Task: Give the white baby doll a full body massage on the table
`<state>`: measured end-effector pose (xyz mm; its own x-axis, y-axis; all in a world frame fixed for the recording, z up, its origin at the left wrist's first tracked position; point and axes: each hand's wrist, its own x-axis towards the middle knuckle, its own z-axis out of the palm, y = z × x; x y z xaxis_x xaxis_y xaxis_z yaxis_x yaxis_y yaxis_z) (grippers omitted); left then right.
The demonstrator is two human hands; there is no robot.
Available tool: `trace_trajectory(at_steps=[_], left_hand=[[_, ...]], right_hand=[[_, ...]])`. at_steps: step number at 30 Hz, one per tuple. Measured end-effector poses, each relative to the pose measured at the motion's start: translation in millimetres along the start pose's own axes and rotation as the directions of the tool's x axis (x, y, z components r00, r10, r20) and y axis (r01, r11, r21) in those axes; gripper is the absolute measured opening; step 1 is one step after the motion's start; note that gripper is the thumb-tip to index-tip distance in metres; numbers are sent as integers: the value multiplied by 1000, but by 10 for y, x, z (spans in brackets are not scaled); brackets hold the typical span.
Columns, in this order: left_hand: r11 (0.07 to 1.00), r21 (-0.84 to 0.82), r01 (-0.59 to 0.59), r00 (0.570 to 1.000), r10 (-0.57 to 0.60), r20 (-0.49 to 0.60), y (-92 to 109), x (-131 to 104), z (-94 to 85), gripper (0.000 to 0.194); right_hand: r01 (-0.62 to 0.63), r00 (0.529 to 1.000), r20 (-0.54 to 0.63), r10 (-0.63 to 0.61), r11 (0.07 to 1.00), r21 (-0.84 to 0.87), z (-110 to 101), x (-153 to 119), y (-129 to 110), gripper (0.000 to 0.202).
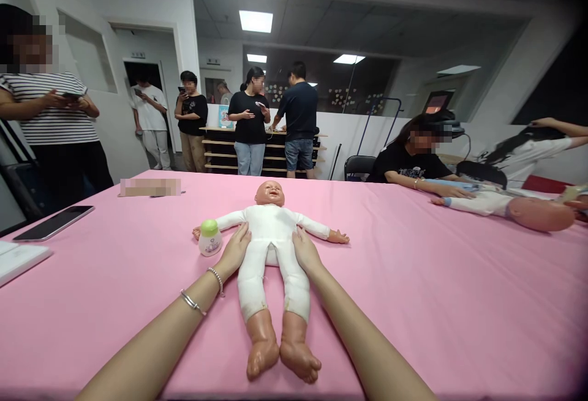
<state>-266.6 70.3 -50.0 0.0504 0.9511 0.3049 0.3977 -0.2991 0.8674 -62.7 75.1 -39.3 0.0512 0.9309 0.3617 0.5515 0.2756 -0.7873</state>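
Note:
A baby doll [271, 223] with a white cloth body lies on its back on the pink tablecloth [395, 303], its head away from me and its bare feet toward me. My left hand [236, 247] rests against the doll's side at the waist, on the left. Against the opposite side lies my right hand [305, 248]. Both hands have their fingers extended along the body, partly hidden at its edges; neither grips it. A small white bottle with a green cap [210, 239] stands beside my left hand, in front of the doll's arm.
A phone [55, 223] and a white box [22, 260] lie at the left. A pixelated flat item [150, 187] is near the far edge. At the right, a seated person [413, 156] touches another doll [509, 206]. Several people stand beyond the table.

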Motion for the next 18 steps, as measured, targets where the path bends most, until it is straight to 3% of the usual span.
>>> trace_trajectory(at_steps=[2, 5, 7, 9, 11, 15, 18], left_hand=[[996, 2, -88, 996, 88, -17, 35, -16, 6, 56], [966, 29, -256, 959, 250, 131, 114, -67, 26, 54], [961, 55, -270, 938, 249, 242, 141, -87, 36, 51], [968, 97, -229, 942, 196, 273, 129, -82, 38, 48], [978, 129, -161, 960, 126, 248, 83, -56, 33, 47], [993, 111, -30, 991, 15, 136, -17, 4, 12, 50], [998, 51, -29, 1000, 30, -5, -1, 0, 9, 50]], right_hand=[[10, 1000, -23, -9, 1000, 27, -4, -3, -28, 52], [177, 975, 128, -180, 983, 39, -6, -46, -146, 48], [230, 936, 260, -236, 972, 54, -3, -68, -201, 42], [190, 931, 307, -196, 980, 49, 6, -63, -198, 41], [102, 956, 273, -105, 994, 24, 25, -36, -140, 44], [-111, 990, 95, 109, 994, 19, 54, 6, -14, 50], [-28, 999, -35, 29, 999, 38, 38, -24, -56, 43]])
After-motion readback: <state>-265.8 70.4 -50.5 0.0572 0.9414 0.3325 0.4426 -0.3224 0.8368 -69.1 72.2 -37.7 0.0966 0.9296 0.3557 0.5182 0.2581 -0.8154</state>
